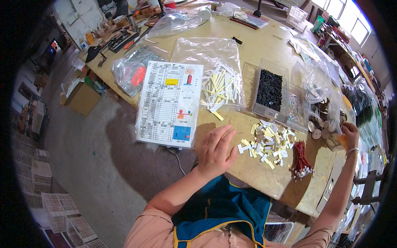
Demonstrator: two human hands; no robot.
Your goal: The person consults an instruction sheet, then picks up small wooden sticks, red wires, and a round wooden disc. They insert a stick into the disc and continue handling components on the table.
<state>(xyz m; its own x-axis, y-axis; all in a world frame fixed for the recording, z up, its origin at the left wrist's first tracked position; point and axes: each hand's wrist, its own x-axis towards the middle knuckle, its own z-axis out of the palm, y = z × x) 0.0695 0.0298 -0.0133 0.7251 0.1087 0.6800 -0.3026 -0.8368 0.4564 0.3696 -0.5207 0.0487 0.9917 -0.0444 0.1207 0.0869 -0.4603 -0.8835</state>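
Note:
My left hand rests flat on the wooden table with fingers spread, holding nothing, just left of a loose pile of small white and yellow strips. My right hand reaches far right into a heap of small round wooden discs; its fingers curl at the discs, and whether it grips one is hidden. A bundle of red wires with white ends lies between the hands near the table's front edge.
A laminated instruction sheet lies left of my left hand. Behind are a clear bag of strips, a clear box of black parts, more plastic bags and tools. Cardboard boxes stand on the floor.

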